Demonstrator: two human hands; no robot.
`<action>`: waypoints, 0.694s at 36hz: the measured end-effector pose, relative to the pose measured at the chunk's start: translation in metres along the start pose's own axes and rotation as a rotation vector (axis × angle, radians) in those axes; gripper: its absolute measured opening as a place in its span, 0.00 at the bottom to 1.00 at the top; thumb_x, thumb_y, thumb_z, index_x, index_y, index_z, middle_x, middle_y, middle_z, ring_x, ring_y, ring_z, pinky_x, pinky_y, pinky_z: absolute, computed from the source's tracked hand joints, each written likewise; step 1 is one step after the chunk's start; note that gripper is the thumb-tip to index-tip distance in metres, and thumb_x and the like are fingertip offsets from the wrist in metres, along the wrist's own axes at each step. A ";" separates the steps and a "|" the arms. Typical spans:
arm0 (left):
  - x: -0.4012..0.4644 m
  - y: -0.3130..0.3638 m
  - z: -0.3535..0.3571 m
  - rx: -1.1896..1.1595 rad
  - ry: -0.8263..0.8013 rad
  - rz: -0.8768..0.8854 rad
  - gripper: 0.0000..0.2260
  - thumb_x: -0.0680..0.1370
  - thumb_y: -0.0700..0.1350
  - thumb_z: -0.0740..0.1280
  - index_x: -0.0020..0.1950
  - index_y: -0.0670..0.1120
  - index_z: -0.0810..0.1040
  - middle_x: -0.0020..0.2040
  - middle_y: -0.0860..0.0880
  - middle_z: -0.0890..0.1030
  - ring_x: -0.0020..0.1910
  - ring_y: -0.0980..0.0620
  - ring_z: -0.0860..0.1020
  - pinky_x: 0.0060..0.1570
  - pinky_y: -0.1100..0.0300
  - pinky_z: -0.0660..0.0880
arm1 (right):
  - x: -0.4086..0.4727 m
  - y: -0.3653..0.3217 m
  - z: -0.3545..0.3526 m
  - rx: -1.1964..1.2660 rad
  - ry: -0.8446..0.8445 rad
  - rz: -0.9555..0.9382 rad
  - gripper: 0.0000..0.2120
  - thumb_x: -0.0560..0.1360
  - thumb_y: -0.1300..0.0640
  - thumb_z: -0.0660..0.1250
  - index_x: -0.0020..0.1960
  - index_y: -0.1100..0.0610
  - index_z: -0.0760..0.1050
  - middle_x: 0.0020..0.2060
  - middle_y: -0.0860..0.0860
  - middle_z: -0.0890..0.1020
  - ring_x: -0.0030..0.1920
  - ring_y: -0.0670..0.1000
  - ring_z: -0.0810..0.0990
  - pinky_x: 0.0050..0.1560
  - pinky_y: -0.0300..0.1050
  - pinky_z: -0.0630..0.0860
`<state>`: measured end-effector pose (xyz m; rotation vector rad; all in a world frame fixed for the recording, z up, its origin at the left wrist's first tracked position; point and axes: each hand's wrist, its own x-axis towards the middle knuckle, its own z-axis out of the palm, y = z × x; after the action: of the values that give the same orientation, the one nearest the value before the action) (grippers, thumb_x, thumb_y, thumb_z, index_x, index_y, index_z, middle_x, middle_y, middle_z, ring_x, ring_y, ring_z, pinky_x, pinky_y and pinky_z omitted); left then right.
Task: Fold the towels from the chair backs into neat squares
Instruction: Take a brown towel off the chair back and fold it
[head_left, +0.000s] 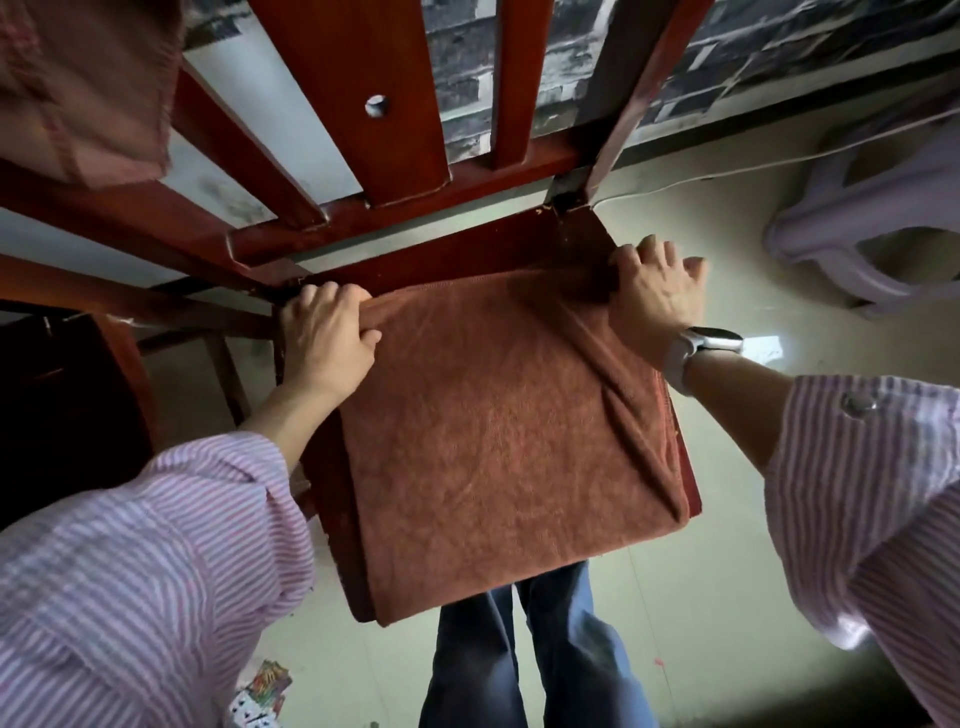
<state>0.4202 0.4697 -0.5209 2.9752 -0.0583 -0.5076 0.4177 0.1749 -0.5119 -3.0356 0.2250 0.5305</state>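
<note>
A rust-brown towel (498, 426) lies spread over the seat of a red wooden chair (395, 104), folded over on itself, with its near edge hanging a little past the front of the seat. A diagonal crease runs down its right side toward the near right corner.

The left hand (327, 338) grips the towel's far left corner, fingers (317, 299) curled over the bunched edge and the thumb lying on top of the cloth. The right hand (652, 291) rests at the far right corner, at the seat's back edge; its fingers are bent down over the towel's edge, but whether they pinch the cloth or only press it cannot be told. A white watch (696, 348) sits on that wrist. Both arms wear pink striped sleeves (130, 545).

The chair's back slats rise just beyond the hands, close to the towel's far edge. A second towel (83, 88), pinkish with darker stripes, hangs over a chair back at the upper left. A dark wooden piece (62, 415) stands to the left of the seat. A pale plastic stool (872, 218) stands on the floor (727, 519) to the right, well apart from the chair, with a white cable (701, 179) running along the floor behind it. Playing cards (260, 696) lie scattered on the floor near the left foot. Blue trouser legs (519, 665) show beneath the seat's front edge.
</note>
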 end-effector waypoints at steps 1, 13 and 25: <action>-0.001 -0.001 -0.002 -0.033 0.016 0.021 0.14 0.72 0.45 0.70 0.56 0.43 0.76 0.53 0.41 0.75 0.58 0.39 0.70 0.58 0.47 0.63 | -0.002 0.001 0.000 0.022 0.008 -0.013 0.17 0.73 0.58 0.58 0.61 0.57 0.71 0.56 0.59 0.73 0.59 0.60 0.69 0.59 0.54 0.62; -0.041 -0.020 -0.067 -0.772 -1.385 -0.071 0.07 0.65 0.45 0.76 0.41 0.47 0.84 0.42 0.48 0.84 0.42 0.53 0.81 0.46 0.64 0.76 | -0.057 0.054 -0.059 0.749 -1.304 -0.003 0.05 0.72 0.62 0.69 0.40 0.53 0.80 0.33 0.46 0.83 0.36 0.44 0.81 0.39 0.38 0.76; -0.026 -0.013 0.006 -0.277 -0.080 -0.053 0.08 0.75 0.38 0.67 0.51 0.39 0.81 0.68 0.45 0.71 0.68 0.43 0.65 0.68 0.55 0.58 | -0.027 0.044 -0.007 0.456 -0.129 -0.081 0.12 0.73 0.63 0.64 0.55 0.56 0.79 0.62 0.57 0.73 0.64 0.60 0.68 0.66 0.51 0.64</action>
<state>0.3943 0.4837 -0.5195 2.6923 0.0774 -0.5881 0.3882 0.1349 -0.4976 -2.5483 0.1850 0.5746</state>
